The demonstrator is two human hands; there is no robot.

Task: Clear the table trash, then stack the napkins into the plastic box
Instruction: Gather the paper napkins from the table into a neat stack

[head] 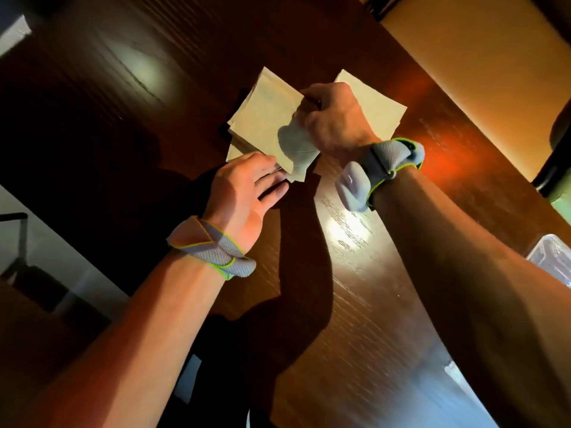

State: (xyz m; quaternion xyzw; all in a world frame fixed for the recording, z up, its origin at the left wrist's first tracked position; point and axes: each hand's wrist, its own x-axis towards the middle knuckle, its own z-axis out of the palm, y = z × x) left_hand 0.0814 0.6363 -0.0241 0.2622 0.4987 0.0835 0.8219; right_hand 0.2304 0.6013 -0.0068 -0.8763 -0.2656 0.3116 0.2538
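Napkins [265, 118] lie as a squared-up pile on the dark wooden table [355, 273], just above the middle of the frame. Starting from the left, the left hand [244, 193] reaches in from the lower left with its fingers straight and close together, their tips touching the pile's near corner, seemingly steadying or sliding under it. The pile sits directly beyond those fingertips, turned like a diamond, one corner toward the person. To its right, the right hand [333, 118] has curled fingers pinching the pile's right-hand edge; it is the hand with the firmer hold. A second napkin stack [380, 106] shows behind that hand, toward the upper right, partly hidden. Far over at the right edge, low in the frame, a corner of the plastic box [553, 257] peeks in, well apart from the napkins, so the carry would probably run rightward and toward the person.
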